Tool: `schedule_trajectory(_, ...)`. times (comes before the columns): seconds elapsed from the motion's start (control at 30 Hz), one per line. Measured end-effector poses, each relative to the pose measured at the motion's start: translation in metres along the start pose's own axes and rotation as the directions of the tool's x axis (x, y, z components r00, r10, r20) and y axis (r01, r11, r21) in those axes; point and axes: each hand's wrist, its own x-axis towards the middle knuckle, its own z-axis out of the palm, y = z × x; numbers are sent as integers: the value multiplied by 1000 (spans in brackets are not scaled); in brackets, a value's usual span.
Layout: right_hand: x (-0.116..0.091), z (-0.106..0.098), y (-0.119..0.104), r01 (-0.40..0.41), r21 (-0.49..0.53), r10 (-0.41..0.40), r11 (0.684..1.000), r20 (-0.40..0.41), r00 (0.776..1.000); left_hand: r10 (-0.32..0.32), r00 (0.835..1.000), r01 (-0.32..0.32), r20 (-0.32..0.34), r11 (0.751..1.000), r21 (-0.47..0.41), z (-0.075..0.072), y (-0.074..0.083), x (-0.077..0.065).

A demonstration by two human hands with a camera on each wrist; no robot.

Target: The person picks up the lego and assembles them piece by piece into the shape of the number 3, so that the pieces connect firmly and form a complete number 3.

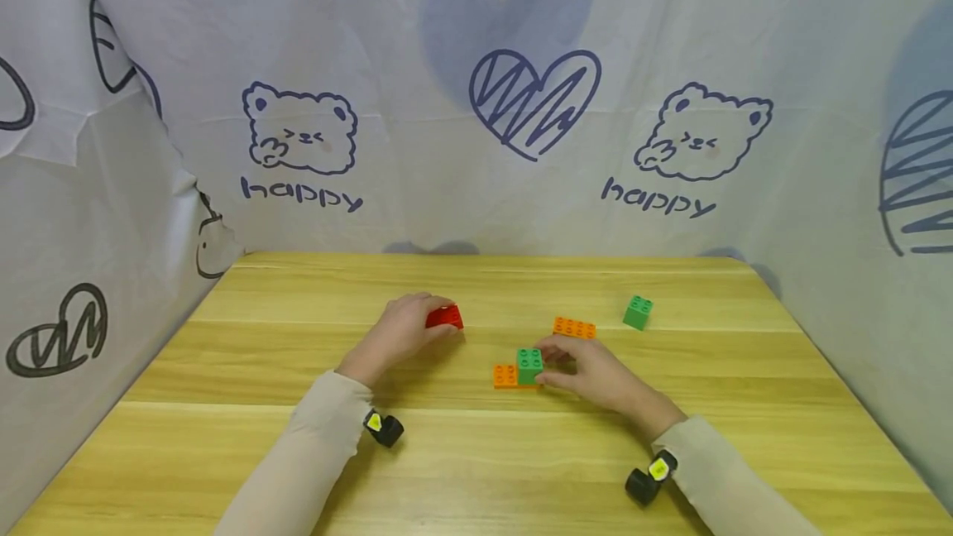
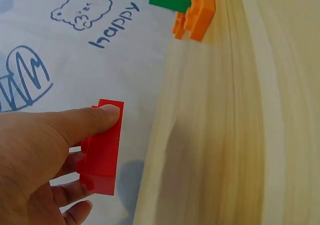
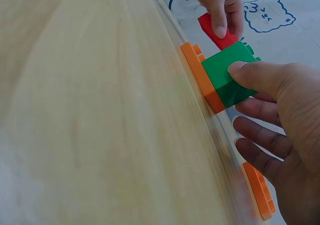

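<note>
In the head view my left hand (image 1: 403,327) grips a red toy brick (image 1: 445,317) at the left of the other bricks. The left wrist view shows the thumb across one side of the red brick (image 2: 102,152) and fingers behind it. My right hand (image 1: 598,370) holds a green studded brick (image 1: 529,366) between thumb and fingers. That green brick (image 3: 227,75) sits on the right part of a flat orange brick (image 1: 505,376), whose left studs stay uncovered. Whether the two are fully pressed together I cannot tell.
Behind my right hand lies a second orange brick (image 1: 574,327), partly covered by the fingers. Another green brick (image 1: 638,313) stands farther right on the wooden table (image 1: 462,470). A white printed cloth (image 1: 417,189) hangs behind the table and along its sides.
</note>
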Motion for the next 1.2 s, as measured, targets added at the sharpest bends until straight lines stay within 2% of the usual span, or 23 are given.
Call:
schedule_trajectory(0.3,0,0,1,3,0,-3,1000,-2,1000,78,997,-78,-26,997,-25,-9,19,0)
schedule_trajectory(0.57,0,0,1,2,4,-2,1000,-6,1000,115,992,-118,-42,991,-60,-13,35,-3)
schedule_trajectory(1.2,-1,0,1,6,2,-6,1000,-13,1000,215,977,-214,-6,967,-135,-4,68,4)
